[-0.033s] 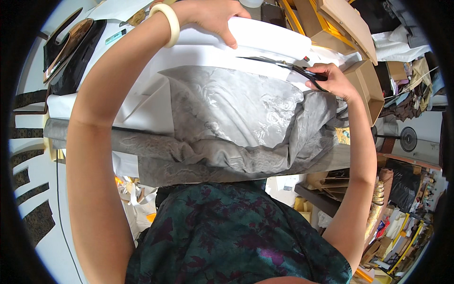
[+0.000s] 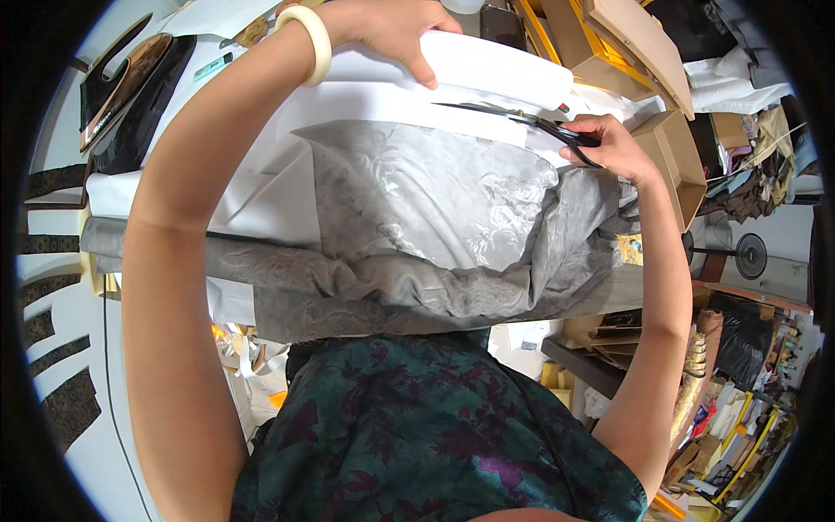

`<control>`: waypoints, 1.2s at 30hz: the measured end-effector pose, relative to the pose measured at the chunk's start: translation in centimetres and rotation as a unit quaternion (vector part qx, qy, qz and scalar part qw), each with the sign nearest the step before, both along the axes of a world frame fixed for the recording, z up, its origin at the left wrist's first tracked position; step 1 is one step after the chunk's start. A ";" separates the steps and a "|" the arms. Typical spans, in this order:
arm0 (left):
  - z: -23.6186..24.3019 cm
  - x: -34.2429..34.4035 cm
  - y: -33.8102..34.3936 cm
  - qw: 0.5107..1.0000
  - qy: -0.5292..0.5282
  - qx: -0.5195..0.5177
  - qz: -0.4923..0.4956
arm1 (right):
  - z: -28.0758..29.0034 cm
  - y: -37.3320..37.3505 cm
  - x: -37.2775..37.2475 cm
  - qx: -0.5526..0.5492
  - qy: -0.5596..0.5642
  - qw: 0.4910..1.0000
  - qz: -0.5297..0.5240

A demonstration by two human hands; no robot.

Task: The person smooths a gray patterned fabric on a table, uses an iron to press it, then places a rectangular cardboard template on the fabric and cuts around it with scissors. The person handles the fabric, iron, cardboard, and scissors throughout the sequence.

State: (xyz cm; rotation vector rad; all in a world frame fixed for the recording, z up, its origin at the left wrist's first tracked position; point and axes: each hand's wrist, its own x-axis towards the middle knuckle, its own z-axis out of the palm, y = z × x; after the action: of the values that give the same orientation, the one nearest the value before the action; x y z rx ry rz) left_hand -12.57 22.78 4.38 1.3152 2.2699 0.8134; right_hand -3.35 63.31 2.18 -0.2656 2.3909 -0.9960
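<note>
My left hand point(image 2: 403, 39), a cream bangle point(image 2: 315, 43) on its wrist, grips the folded white sheet point(image 2: 509, 70), with the thumb on top and the fingers over the far edge. My right hand point(image 2: 609, 150) is closed on black-handled scissors point(image 2: 574, 139), whose long blades lie level along the white strip below the fold, pointing toward my left thumb. Whether the blades are cutting is hard to tell. Grey patterned fabric point(image 2: 417, 191) spreads beneath, crumpled and bunched along its near and right sides, over a longer grey strip at the table's near edge.
A black-and-bronze iron point(image 2: 122, 78) stands at the back left. Open cardboard boxes point(image 2: 670, 165) crowd the right and back right. A fan point(image 2: 750, 255), piled cloths point(image 2: 761, 152) and cluttered shelves are farther right. Dark patterned pieces point(image 2: 61, 331) are at the far left.
</note>
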 end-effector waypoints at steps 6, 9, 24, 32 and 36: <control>-0.1 -0.3 -0.2 0.997 0.075 -0.007 -0.011 | 0.0 -1.4 0.0 0.007 0.003 1.000 -0.019; 0.0 -0.2 -0.3 0.999 0.049 0.002 -0.009 | 0.4 -1.4 0.6 0.020 0.037 0.999 -0.006; 0.1 -0.3 -0.3 0.999 0.049 -0.016 -0.006 | 0.0 -2.9 0.8 0.028 0.100 0.994 0.019; 0.1 -0.2 -0.3 0.998 0.059 -0.010 -0.007 | -0.2 -2.7 0.5 0.003 0.086 0.996 0.024; 0.2 -0.3 -0.7 0.999 0.046 0.001 0.000 | 0.0 -2.8 1.2 -0.024 0.089 0.995 0.031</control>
State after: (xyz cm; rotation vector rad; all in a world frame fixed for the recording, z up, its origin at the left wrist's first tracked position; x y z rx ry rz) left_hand -12.90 22.10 4.55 1.3801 2.3408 0.7708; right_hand -2.14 60.49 2.20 -0.4601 2.5025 -1.0398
